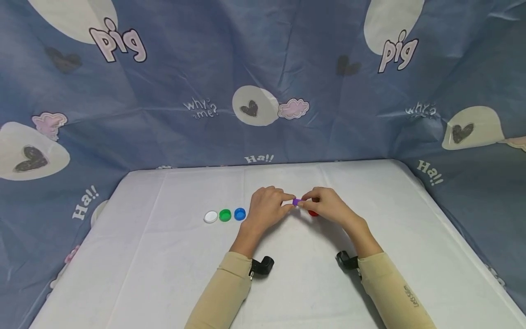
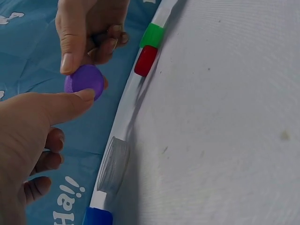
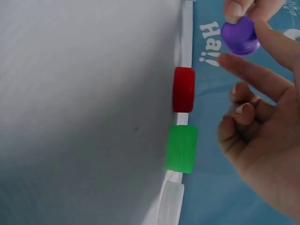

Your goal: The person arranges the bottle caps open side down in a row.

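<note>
Between my two hands, raised over the white table, is a round purple cap (image 1: 297, 201) with a ribbed side. My left hand (image 1: 266, 208) pinches it between thumb and forefinger. From the other side my right hand (image 1: 328, 206) holds its edge, thumb against the cap and forefinger close by; in the right wrist view the other fingers are curled in. Under the right hand a red cap (image 3: 183, 89) stands on the table, beside a green cap (image 3: 182, 149) and a clear cap (image 3: 170, 204). Another clear cap (image 2: 114, 165) is near the left hand, hidden in the head view.
Left of my left hand, a white or clear cap (image 1: 210, 217), a green cap (image 1: 225, 215) and a blue cap (image 1: 240, 214) lie in a row. A white cloth covers the table (image 1: 172, 274). Blue printed fabric (image 1: 164, 82) hangs behind and at the sides.
</note>
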`<control>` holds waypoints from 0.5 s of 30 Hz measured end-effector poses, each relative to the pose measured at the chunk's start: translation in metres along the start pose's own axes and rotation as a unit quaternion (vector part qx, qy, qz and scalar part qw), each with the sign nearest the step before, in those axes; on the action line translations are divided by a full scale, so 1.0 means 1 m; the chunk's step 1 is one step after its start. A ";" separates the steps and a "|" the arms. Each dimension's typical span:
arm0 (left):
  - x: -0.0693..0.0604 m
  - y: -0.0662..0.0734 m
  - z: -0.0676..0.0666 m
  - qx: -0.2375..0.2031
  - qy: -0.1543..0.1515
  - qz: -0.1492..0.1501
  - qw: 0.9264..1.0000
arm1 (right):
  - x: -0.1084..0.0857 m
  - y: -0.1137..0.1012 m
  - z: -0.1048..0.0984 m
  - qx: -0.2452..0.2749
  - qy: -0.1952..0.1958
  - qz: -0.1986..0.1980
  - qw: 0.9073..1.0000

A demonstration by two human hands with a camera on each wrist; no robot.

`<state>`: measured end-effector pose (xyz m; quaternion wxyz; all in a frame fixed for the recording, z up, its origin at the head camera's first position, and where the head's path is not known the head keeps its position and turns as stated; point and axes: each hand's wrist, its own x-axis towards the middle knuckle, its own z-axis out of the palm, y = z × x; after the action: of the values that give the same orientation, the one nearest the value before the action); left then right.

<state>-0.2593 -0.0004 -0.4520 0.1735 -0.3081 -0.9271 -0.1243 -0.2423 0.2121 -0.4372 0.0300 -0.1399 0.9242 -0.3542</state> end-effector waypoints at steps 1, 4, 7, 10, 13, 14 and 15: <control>0.000 0.000 0.000 -0.005 0.000 -0.005 1.000 | 0.000 0.000 0.000 -0.008 0.010 -0.011 1.000; 0.000 0.000 0.000 -0.024 -0.002 -0.027 0.999 | 0.000 0.000 -0.001 -0.027 0.035 -0.044 0.998; 0.000 0.000 0.000 -0.034 -0.006 -0.045 0.998 | -0.001 -0.001 -0.001 -0.037 0.051 -0.060 0.996; 0.000 0.001 -0.001 -0.045 -0.016 -0.055 0.997 | -0.002 -0.001 -0.002 -0.046 0.053 -0.062 0.996; 0.000 0.002 -0.002 -0.058 -0.030 -0.062 0.996 | -0.002 -0.001 -0.002 -0.061 0.050 -0.062 0.995; 0.000 0.002 -0.002 -0.062 -0.032 -0.062 0.996 | -0.002 -0.001 -0.002 -0.067 0.048 -0.063 0.995; 0.000 0.002 -0.002 -0.065 -0.035 -0.063 0.995 | -0.002 -0.001 -0.002 -0.072 0.048 -0.063 0.994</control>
<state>-0.2580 0.0003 -0.4499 0.1128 -0.2643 -0.9400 -0.1842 -0.2404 0.2129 -0.4351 -0.0469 -0.1823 0.9370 -0.2943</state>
